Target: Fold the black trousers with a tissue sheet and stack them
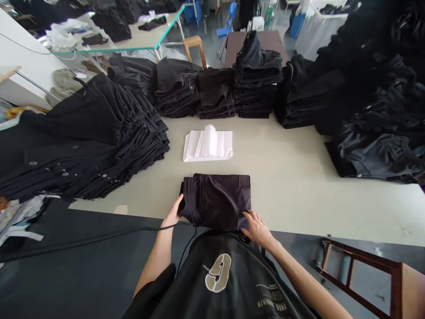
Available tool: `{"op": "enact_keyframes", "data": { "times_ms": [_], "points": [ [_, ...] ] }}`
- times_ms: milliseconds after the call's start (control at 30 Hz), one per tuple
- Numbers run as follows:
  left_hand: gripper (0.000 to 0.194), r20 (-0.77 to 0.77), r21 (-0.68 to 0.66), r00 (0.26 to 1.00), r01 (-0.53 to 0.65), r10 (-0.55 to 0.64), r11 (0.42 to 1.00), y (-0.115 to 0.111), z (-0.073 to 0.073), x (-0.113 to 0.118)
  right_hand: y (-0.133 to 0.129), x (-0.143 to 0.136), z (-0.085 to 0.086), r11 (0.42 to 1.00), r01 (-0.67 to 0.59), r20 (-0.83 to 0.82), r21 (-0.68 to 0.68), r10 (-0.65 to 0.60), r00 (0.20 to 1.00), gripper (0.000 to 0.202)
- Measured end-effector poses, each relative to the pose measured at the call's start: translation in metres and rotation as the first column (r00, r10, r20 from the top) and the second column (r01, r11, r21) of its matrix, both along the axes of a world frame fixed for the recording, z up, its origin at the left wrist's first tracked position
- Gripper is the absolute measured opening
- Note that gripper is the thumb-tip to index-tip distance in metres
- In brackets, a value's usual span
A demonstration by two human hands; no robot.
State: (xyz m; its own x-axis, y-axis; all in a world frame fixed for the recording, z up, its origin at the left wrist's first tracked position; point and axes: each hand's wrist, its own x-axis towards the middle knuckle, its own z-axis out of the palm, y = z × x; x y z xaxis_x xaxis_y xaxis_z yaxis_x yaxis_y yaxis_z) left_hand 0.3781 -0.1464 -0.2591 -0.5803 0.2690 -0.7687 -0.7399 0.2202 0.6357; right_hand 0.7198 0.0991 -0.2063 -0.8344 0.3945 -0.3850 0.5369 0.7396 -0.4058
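Note:
A folded pair of black trousers [219, 197] lies at the table's front edge, right before my body. Its gathered waistband end points left and its smooth folded end points right. My left hand [173, 212] grips the waistband end, thumb along the side, with the other fingers mostly hidden by the cloth. At the right end, my right hand [257, 227] rests with its fingers stretched over the lower right edge and thumb apart. Just beyond the trousers sits a stack of white paper sheets [224, 144], with one sheet curled up on top.
A large fanned heap of black garments [96, 128] covers the table's left side. Folded black stacks [215, 95] line the back, and more dark garments [381, 150] pile up at right. A cable [99, 239] crosses at lower left. A wooden stool [365, 266] stands at lower right.

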Motion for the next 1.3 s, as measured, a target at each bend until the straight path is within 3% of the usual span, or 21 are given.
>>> {"op": "enact_keyframes", "data": {
  "times_ms": [67, 133, 200, 333, 467, 533, 633, 800, 933, 1033, 1167, 1300],
  "points": [
    [0.047, -0.023, -0.082, 0.973, 0.227, -0.23, 0.97, -0.004, 0.004, -0.011, -0.021, -0.008, -0.02, 0.997, -0.007, 0.044, 0.073, 0.004, 0.999, 0.078],
    [0.034, -0.07, -0.113, 0.902, 0.417, -0.426, 0.902, -0.003, 0.008, -0.019, -0.034, -0.018, -0.037, 0.988, -0.021, 0.082, 0.154, 0.008, 0.997, 0.089],
    [0.032, -0.109, -0.05, 0.855, 0.504, -0.507, 0.862, 0.002, 0.012, -0.024, -0.036, -0.026, -0.049, 0.974, -0.012, 0.09, 0.225, -0.009, 0.996, 0.093],
    [0.047, -0.074, 0.133, 0.897, 0.442, -0.436, 0.887, 0.015, 0.006, -0.027, -0.012, -0.025, -0.059, 0.955, 0.092, 0.002, 0.283, -0.097, 0.995, 0.072],
    [0.056, -0.136, -0.024, 0.907, 0.399, -0.398, 0.917, 0.029, -0.012, -0.024, 0.024, -0.011, -0.061, 0.884, 0.342, -0.099, 0.32, -0.327, 0.94, 0.063],
    [0.052, -0.188, -0.074, 0.893, 0.402, -0.409, 0.912, 0.036, -0.017, -0.02, 0.032, -0.004, -0.061, 0.845, 0.403, -0.125, 0.35, -0.384, 0.915, 0.066],
    [0.04, -0.29, -0.117, 0.873, 0.375, -0.393, 0.92, 0.049, -0.016, -0.01, 0.031, 0.0, -0.062, 0.843, 0.367, -0.11, 0.392, -0.353, 0.929, 0.07],
    [0.052, -0.394, -0.207, 0.823, 0.353, -0.408, 0.912, 0.07, -0.01, 0.011, 0.026, -0.005, -0.063, 0.847, 0.388, -0.11, 0.364, -0.375, 0.921, 0.066],
    [0.034, -0.267, -0.016, 0.882, 0.4, -0.389, 0.917, 0.077, -0.018, 0.024, 0.036, -0.004, -0.062, 0.862, 0.416, -0.117, 0.292, -0.399, 0.909, 0.066],
    [0.019, -0.242, -0.076, 0.899, 0.357, -0.365, 0.931, 0.08, -0.027, 0.027, 0.049, 0.006, -0.059, 0.869, 0.433, -0.105, 0.242, -0.42, 0.902, 0.068],
    [0.012, -0.286, -0.161, 0.884, 0.337, -0.37, 0.928, 0.087, -0.032, 0.027, 0.061, 0.02, -0.055, 0.808, 0.52, -0.062, 0.278, -0.525, 0.849, 0.061],
    [0.01, -0.298, -0.195, 0.861, 0.368, -0.412, 0.909, 0.091, -0.03, 0.024, 0.058, 0.027, -0.052, 0.774, 0.516, 0.068, 0.367, -0.576, 0.815, 0.053]
  ]
}}
